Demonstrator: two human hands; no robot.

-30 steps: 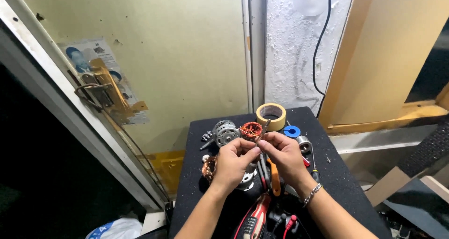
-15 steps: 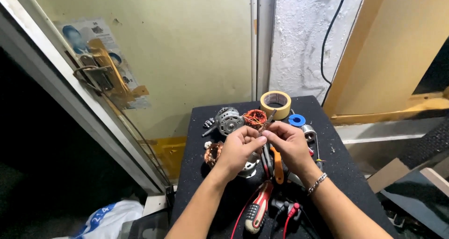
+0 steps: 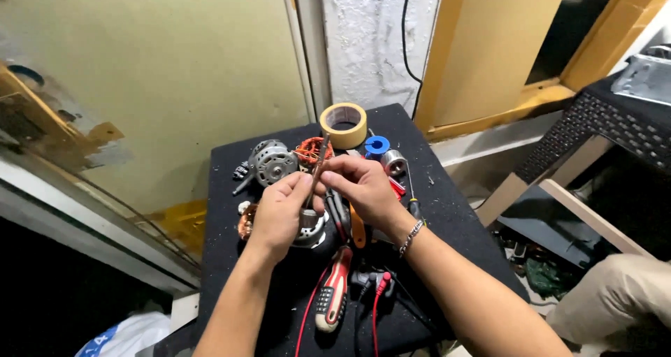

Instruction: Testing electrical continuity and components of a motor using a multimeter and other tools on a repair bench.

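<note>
two hands (image 3: 279, 214) (image 3: 363, 189) pinch one thin rod (image 3: 319, 167).

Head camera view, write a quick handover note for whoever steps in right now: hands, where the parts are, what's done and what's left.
Left hand: pinching the lower end of a thin rod-like tool, above a silver motor part.
Right hand: fingertips on the same tool, a little higher.
On the black table: grey motor housing, copper winding, tape roll, blue spool, red-handled cutter and red leads near the front edge.
Done: motor looks taken apart, its parts spread out.
Left: tool is held, not yet applied to any part.
</note>
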